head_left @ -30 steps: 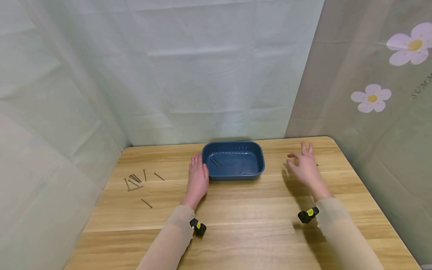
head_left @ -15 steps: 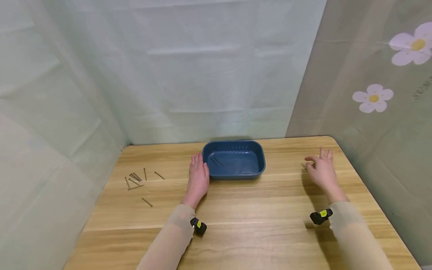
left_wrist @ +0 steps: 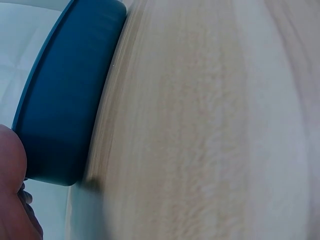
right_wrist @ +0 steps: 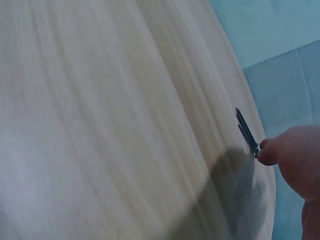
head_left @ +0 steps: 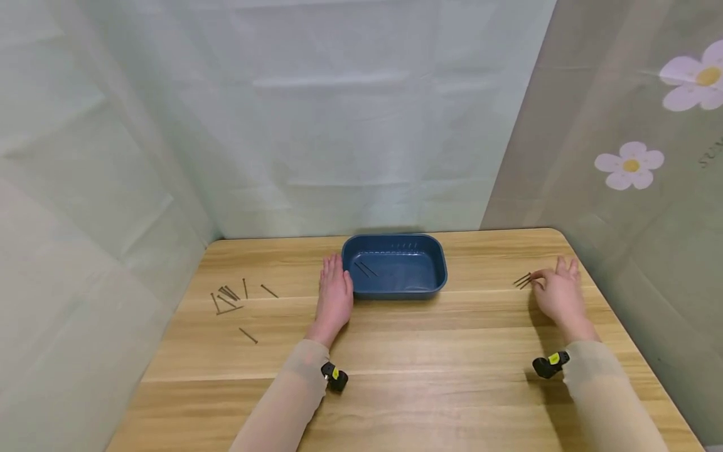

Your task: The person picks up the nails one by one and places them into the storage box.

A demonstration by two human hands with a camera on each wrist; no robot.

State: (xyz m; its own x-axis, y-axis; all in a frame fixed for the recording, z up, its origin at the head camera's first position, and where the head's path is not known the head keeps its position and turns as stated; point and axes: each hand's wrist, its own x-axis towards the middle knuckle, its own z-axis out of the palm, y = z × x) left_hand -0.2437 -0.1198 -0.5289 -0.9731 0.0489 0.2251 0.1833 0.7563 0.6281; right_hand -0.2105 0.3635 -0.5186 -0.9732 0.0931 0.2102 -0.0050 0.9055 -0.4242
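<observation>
In the head view my left hand, fingers straight, rests against the left side of a blue plastic tray. Two nails lie inside the tray toward its left end. The tray's outer wall fills the left wrist view's upper left, with part of the hand below. At the right side of the table, my right hand pinches at the head ends of a small group of nails with thumb and index finger. In the right wrist view these nails lie close together; how many are between the fingertips is unclear.
Several loose nails lie in a cluster at the left of the wooden table. Another nail lies nearer the front, apart from them. Pale cloth hangs behind the table, and a flowered cloth hangs at the right.
My right hand has moved to the right and toward me, bringing its thumb and index finger to the nails' right ends, now visible. My left hand stays against the tray.
</observation>
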